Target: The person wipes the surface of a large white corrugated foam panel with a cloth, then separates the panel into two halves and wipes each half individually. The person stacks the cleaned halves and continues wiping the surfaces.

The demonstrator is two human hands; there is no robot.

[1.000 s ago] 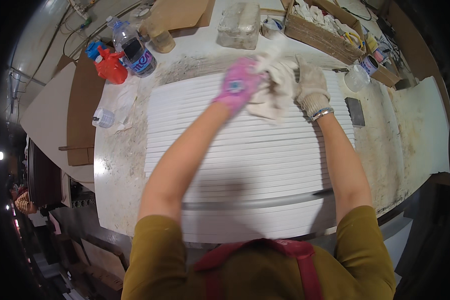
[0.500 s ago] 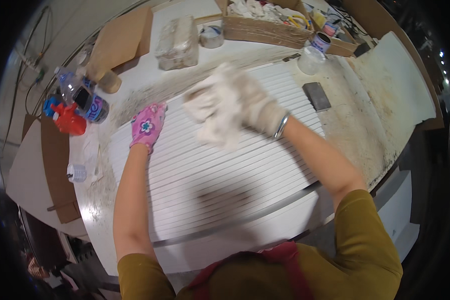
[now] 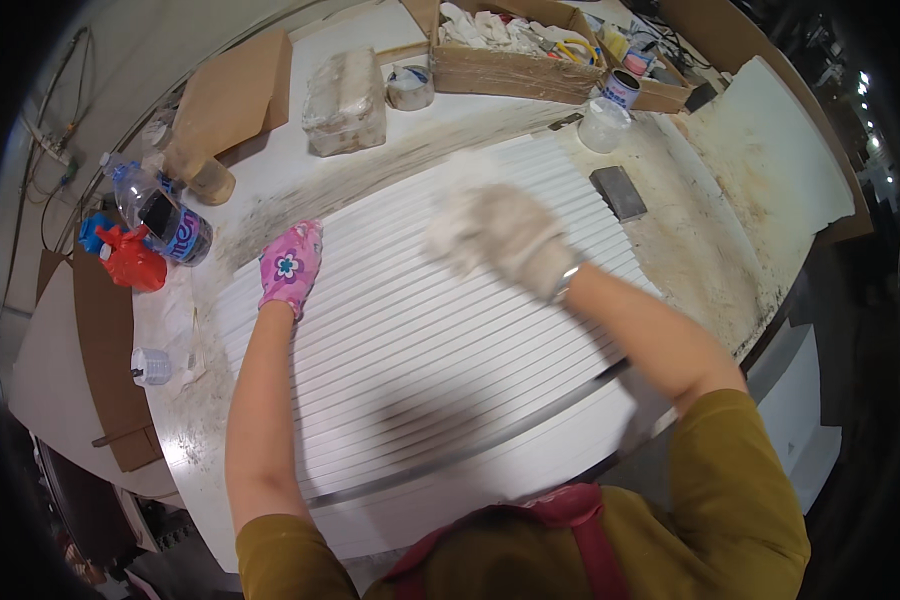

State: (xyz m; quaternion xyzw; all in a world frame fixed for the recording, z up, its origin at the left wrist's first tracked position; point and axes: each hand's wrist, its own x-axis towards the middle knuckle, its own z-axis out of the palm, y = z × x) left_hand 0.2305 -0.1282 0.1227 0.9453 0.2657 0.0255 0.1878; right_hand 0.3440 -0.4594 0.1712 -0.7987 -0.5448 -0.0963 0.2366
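A white ribbed panel (image 3: 420,330) lies flat on the table before me, its grooves running mostly sideways. My left hand (image 3: 290,268), in a pink flowered glove, rests on the panel's far left edge with its fingers stretched out flat and nothing in them. On the panel's upper right part, my right hand (image 3: 520,235) wears an off-white glove and presses a white cloth (image 3: 452,235) against the ribs. Motion smears both the cloth and the right fingers. A metal band circles the right wrist.
Left of the panel stand a plastic bottle (image 3: 175,225), a red pouch (image 3: 133,262) and a small white cup (image 3: 152,367). Beyond it are a wrapped block (image 3: 345,105), a tape roll (image 3: 410,90) and a cardboard box (image 3: 510,75). A grey block (image 3: 618,193) lies by its right edge.
My right hand and the cloth have moved a little right and nearer; the cloth looks more bunched under the hand. The left hand stays on the panel's edge.
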